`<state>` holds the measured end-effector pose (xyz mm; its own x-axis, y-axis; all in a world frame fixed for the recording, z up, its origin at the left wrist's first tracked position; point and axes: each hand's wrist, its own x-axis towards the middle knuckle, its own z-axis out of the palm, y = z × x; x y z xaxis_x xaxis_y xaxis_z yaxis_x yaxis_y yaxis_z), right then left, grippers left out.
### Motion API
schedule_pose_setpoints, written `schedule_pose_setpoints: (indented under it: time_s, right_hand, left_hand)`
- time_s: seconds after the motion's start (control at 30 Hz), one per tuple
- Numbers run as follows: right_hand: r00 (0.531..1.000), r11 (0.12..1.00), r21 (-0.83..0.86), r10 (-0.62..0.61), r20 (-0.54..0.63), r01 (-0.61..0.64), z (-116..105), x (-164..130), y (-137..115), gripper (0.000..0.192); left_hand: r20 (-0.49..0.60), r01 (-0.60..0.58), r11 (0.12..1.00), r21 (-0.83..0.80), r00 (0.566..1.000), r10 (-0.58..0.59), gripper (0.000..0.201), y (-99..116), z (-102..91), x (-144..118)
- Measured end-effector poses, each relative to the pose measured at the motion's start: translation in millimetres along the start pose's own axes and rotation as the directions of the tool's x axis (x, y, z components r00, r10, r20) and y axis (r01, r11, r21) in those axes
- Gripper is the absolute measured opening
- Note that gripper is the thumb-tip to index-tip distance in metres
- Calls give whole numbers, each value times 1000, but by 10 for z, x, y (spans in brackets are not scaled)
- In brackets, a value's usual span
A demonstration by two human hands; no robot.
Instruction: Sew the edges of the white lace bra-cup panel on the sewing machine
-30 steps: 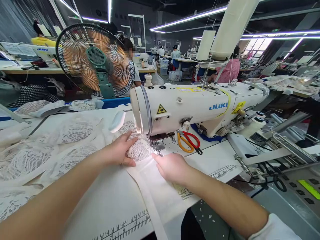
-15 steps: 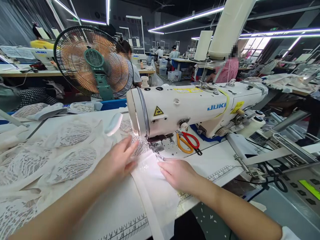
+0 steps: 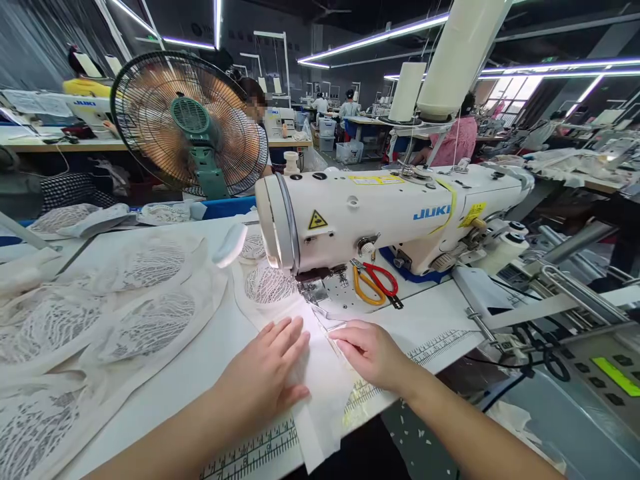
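Both hands have drawn back toward the tabletop's near edge. The left hand (image 3: 265,373) lies spread flat on the white fabric strip (image 3: 320,373); the right hand (image 3: 373,353) pinches its edge below the presser foot (image 3: 314,291). Keeping the strip flat and its edges aligned should help.

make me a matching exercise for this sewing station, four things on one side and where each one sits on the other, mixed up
Things:
1. scissors
2. left hand
3. fan
4. thread cones

Places:
A. behind the table, upper left
B. on the machine bed under the arm
C. flat on the white fabric strip
D. above the sewing machine

Pairs: 1-B, 2-C, 3-A, 4-D
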<state>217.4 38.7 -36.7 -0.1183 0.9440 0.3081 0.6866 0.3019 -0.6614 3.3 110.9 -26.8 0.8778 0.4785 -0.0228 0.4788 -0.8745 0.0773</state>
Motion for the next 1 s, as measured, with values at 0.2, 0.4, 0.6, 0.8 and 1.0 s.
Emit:
schedule_pose_setpoints:
  time_s: [0.2,0.4,0.6,0.8,1.0]
  right_hand:
    - [997,997,0,-71,38,71,-9,-32,1,31]
    - [985,987,-9,-161,60,162,-20,-26,-2,29]
    - [983,986,-25,-164,81,166,-33,-21,-8,30]
    - [983,985,-65,-154,104,161,-17,-13,13,32]
    - [979,966,-196,-139,151,167,40,28,33,28]
  left_hand:
    - [-53,-55,998,26,997,57,60,-72,39,9]
    - [42,-66,998,14,997,65,52,-117,-182,67]
    - [55,-61,998,7,997,60,46,-203,-269,133]
    - [39,-106,991,77,994,103,40,-304,-275,204]
    - [26,-109,982,152,994,106,35,-370,-314,263]
